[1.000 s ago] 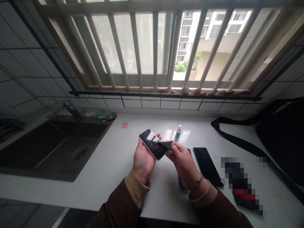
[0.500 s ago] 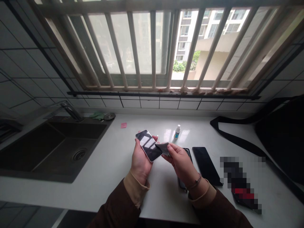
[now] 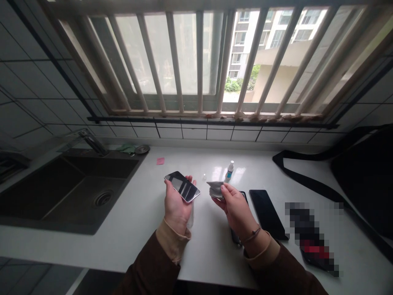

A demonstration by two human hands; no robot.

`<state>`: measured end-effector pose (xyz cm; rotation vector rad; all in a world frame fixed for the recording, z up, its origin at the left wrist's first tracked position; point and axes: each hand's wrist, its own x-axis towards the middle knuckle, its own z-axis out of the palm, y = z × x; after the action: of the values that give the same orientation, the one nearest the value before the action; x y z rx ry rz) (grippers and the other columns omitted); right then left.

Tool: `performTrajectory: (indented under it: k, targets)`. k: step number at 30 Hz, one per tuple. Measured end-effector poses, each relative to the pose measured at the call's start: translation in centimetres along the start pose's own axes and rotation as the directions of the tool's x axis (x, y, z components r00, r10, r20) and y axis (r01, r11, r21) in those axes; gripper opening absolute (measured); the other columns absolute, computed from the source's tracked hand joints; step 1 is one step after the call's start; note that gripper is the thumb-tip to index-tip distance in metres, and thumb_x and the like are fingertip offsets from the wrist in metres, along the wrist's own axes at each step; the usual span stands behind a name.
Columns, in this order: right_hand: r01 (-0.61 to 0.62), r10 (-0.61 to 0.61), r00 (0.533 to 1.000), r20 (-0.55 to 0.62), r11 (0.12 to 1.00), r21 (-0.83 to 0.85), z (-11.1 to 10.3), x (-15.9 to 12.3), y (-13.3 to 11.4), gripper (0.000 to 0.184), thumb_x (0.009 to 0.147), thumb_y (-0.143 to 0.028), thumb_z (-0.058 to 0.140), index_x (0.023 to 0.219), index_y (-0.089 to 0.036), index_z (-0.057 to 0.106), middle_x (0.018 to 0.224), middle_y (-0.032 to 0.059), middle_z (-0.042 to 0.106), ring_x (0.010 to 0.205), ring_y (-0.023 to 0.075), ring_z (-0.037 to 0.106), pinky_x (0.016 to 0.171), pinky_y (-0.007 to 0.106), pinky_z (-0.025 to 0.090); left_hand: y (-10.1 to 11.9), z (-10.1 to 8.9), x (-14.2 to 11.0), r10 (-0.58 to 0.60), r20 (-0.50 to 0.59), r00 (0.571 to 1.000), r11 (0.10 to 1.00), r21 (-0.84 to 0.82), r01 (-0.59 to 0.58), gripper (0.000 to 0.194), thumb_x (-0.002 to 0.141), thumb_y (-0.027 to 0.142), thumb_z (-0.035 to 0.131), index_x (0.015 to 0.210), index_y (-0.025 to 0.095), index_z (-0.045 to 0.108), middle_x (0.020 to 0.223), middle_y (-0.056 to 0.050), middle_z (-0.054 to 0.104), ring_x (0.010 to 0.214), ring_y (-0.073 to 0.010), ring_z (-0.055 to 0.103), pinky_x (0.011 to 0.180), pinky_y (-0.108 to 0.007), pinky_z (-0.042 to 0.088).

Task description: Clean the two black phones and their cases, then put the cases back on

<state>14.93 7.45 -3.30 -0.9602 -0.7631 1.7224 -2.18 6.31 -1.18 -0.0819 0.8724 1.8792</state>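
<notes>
A smartphone (image 3: 183, 186) with a dark, reflective screen lies tilted in my left hand (image 3: 176, 205), thumb at its left edge and fingertips showing past the far side. My right hand (image 3: 231, 203) pinches a folded grey cloth (image 3: 216, 189), held apart from the phone. Beyond the cloth stands a small white bottle (image 3: 229, 170) with a blue label. A tiny white cap-like piece (image 3: 204, 176) lies on the counter between the hands. Partly hidden beneath my right hand is a dark phone case-like object (image 3: 236, 237).
On the white counter (image 3: 135, 213), a black flat slab (image 3: 267, 214) lies right of my right hand, near a pixelated dark and red item (image 3: 316, 241). A black bag with a strap (image 3: 310, 180) sits far right. Left are a sink (image 3: 70, 192), faucet (image 3: 92, 141) and pink note (image 3: 160, 161).
The cloth has come away from the phone's screen. My left hand has shifted left and tipped the phone flatter, widening the gap between my hands.
</notes>
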Motion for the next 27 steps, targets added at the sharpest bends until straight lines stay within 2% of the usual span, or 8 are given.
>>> performTrajectory:
  k: [3, 7, 10, 14, 18, 22, 24, 27]
  targets:
    - [0.006, 0.001, 0.991, 0.134, 0.999, -0.052, 0.6, -0.5, 0.3, 0.050, 0.080, -0.059, 0.089, 0.113, -0.022, 0.081, 0.118, 0.0092, 0.080, 0.112, 0.0263, 0.074, 0.113, 0.049, 0.053, -0.3, 0.2, -0.2, -0.011, -0.027, 1.000, 1.000, 0.012, 0.011, 0.056, 0.110, 0.062, 0.038, 0.114, 0.016, 0.069, 0.101, -0.014, 0.075, 0.097, -0.0249, 0.078, 0.097, -0.049, 0.064]
    - [0.049, -0.024, 0.954, 0.300, 0.996, -0.078, 1.2, -1.2, 0.7, 0.047, 0.090, -0.059, 0.080, 0.122, -0.024, 0.079, 0.119, 0.0083, 0.080, 0.111, 0.0265, 0.075, 0.113, 0.051, 0.053, -0.5, 0.4, -0.4, 0.008, -0.033, 0.999, 1.000, 0.008, -0.008, 0.055, 0.111, 0.059, 0.036, 0.113, 0.015, 0.069, 0.099, -0.014, 0.074, 0.095, -0.0237, 0.077, 0.091, -0.043, 0.066]
    - [0.180, -0.097, 0.924, 0.369, 0.964, -0.197, 1.2, -1.5, 0.9, 0.045, 0.098, -0.058, 0.072, 0.127, -0.025, 0.078, 0.124, 0.0095, 0.079, 0.115, 0.0277, 0.074, 0.110, 0.051, 0.055, -0.4, 0.4, -0.3, 0.044, -0.055, 0.998, 0.998, -0.031, -0.046, 0.055, 0.111, 0.061, 0.038, 0.114, 0.014, 0.067, 0.097, -0.013, 0.073, 0.091, -0.0230, 0.077, 0.086, -0.039, 0.066]
    - [0.388, -0.190, 0.868, 0.458, 0.835, -0.389, 1.2, -2.2, 0.8, 0.037, 0.107, -0.050, 0.061, 0.131, -0.026, 0.077, 0.133, 0.0098, 0.078, 0.123, 0.0289, 0.072, 0.110, 0.050, 0.056, -0.4, 0.3, -0.2, 0.085, -0.094, 0.992, 0.993, -0.075, -0.092, 0.055, 0.111, 0.061, 0.038, 0.112, 0.013, 0.065, 0.093, -0.011, 0.070, 0.083, -0.0210, 0.075, 0.081, -0.036, 0.066]
    - [0.471, -0.210, 0.816, 0.538, 0.782, -0.408, 1.6, -3.2, 0.3, 0.033, 0.110, -0.042, 0.058, 0.134, -0.030, 0.076, 0.138, 0.0069, 0.076, 0.129, 0.0278, 0.071, 0.114, 0.049, 0.055, -0.5, 0.3, -0.2, 0.068, -0.114, 0.991, 0.995, -0.068, -0.076, 0.056, 0.110, 0.062, 0.038, 0.113, 0.013, 0.064, 0.094, -0.012, 0.070, 0.083, -0.0215, 0.075, 0.081, -0.037, 0.066]
    - [0.451, -0.161, 0.777, 0.608, 0.817, -0.360, 1.8, -3.6, -0.1, 0.031, 0.109, -0.042, 0.059, 0.130, -0.030, 0.078, 0.133, 0.0069, 0.078, 0.127, 0.0278, 0.072, 0.114, 0.049, 0.054, -0.5, 0.2, -0.2, 0.053, -0.098, 0.994, 0.996, -0.066, -0.060, 0.059, 0.109, 0.065, 0.039, 0.113, 0.011, 0.064, 0.095, -0.014, 0.070, 0.085, -0.0233, 0.075, 0.079, -0.038, 0.066]
    - [0.362, -0.142, 0.831, 0.538, 0.871, -0.331, 1.5, -3.0, 0.0, 0.033, 0.107, -0.047, 0.061, 0.125, -0.027, 0.080, 0.128, 0.0087, 0.080, 0.119, 0.0281, 0.074, 0.108, 0.049, 0.057, -0.4, 0.1, -0.2, 0.049, -0.097, 0.994, 0.996, -0.069, -0.056, 0.061, 0.109, 0.065, 0.037, 0.112, 0.011, 0.065, 0.095, -0.014, 0.070, 0.085, -0.0231, 0.075, 0.080, -0.039, 0.067]
    - [0.164, -0.133, 0.976, 0.173, 0.970, -0.177, 0.9, -1.5, 0.4, 0.041, 0.096, -0.057, 0.074, 0.117, -0.023, 0.081, 0.117, 0.0094, 0.081, 0.106, 0.0266, 0.075, 0.101, 0.047, 0.059, -0.4, 0.2, -0.3, 0.082, -0.086, 0.993, 0.994, -0.070, -0.088, 0.059, 0.109, 0.065, 0.038, 0.115, 0.013, 0.066, 0.098, -0.013, 0.071, 0.088, -0.0218, 0.075, 0.087, -0.039, 0.066]
